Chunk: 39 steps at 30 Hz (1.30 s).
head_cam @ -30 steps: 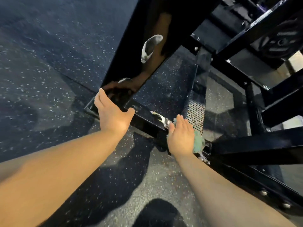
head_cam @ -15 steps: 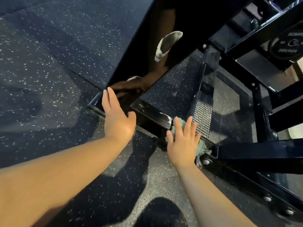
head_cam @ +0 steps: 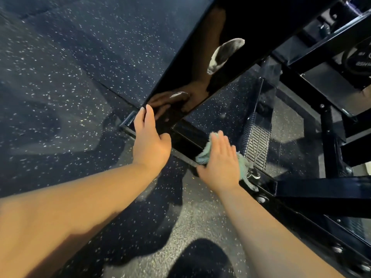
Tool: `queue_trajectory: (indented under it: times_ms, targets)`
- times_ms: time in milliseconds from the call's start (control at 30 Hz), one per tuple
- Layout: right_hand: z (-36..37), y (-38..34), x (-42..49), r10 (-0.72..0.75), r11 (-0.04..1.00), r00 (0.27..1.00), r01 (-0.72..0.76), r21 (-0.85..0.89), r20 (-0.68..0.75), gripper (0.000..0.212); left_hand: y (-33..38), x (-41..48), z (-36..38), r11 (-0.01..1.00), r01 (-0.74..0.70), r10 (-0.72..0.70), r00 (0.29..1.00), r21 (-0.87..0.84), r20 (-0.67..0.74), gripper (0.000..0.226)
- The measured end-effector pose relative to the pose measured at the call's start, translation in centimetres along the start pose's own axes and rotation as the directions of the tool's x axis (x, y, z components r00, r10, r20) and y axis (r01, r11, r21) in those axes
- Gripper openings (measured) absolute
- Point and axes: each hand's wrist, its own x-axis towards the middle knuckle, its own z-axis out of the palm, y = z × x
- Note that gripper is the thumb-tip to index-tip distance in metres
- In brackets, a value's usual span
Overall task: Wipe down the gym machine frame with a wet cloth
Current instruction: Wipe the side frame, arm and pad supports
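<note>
The glossy black gym machine frame (head_cam: 202,63) runs from the upper right down to a base rail (head_cam: 186,141) on the floor. My left hand (head_cam: 149,143) rests flat against the foot of the slanted upright, fingers straight; its reflection shows in the paint. With straight fingers, my right hand (head_cam: 221,161) presses a green cloth (head_cam: 203,154) onto the base rail, just right of the upright. Most of the cloth is hidden under the palm; frayed edges stick out on both sides.
A ribbed black footplate (head_cam: 256,144) stands just beyond the cloth. More black beams (head_cam: 321,189) and a weight plate (head_cam: 359,57) fill the right side. Bolts (head_cam: 262,198) line the lower rail. Speckled rubber floor (head_cam: 70,87) spreads to the left and front.
My right hand has slid the cloth left along the base rail toward the upright, and its fingers have closed together. The left hand stays on the upright's foot.
</note>
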Motion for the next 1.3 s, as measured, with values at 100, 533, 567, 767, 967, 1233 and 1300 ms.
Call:
queue_trajectory:
  times_ms: [100, 533, 567, 767, 967, 1233, 1300]
  targets:
    - [-0.3, -1.7, 0.8, 0.174, 0.985, 0.981, -0.172, -0.028, 0.081, 0.094, 0.2, 0.1, 0.0, 0.999, 0.012, -0.012, 1.0, 0.03, -0.009, 0.073]
    - [-0.2, 0.7, -0.9, -0.004, 0.993, 0.996, 0.014, -0.115, 0.09, 0.102, -0.6, -1.1, 1.5, 1.0, -0.023, 0.023, 1.0, 0.005, -0.008, 0.067]
    - [-0.2, -0.1, -0.5, 0.058, 0.993, 0.994, -0.046, -0.113, 0.097, 0.102, -0.7, -1.0, 1.7, 1.0, -0.029, 0.029, 1.0, -0.002, -0.009, 0.067]
    - [-0.3, -7.8, 4.3, -0.069, 0.996, 0.996, 0.072, -0.055, 0.047, 0.073, -1.1, -0.6, 2.2, 0.997, -0.02, 0.017, 0.999, -0.08, -0.035, 0.063]
    - [-0.5, 1.5, -0.3, -0.057, 0.995, 0.994, 0.065, -0.081, 0.096, 0.096, -0.8, -2.1, 3.5, 0.995, 0.03, -0.029, 1.0, -0.093, 0.009, 0.048]
    - [0.4, -2.9, 1.6, -0.012, 0.999, 1.0, 0.012, -0.039, 0.017, 0.071, -0.5, -2.0, 4.4, 0.889, -0.304, 0.284, 0.953, 0.342, 0.109, 0.045]
    - [1.0, -2.1, 1.0, -0.13, 0.991, 0.991, 0.13, -0.038, 0.003, 0.063, 0.0, -1.6, 4.6, 0.823, -0.35, 0.332, 0.936, 0.448, 0.12, 0.044]
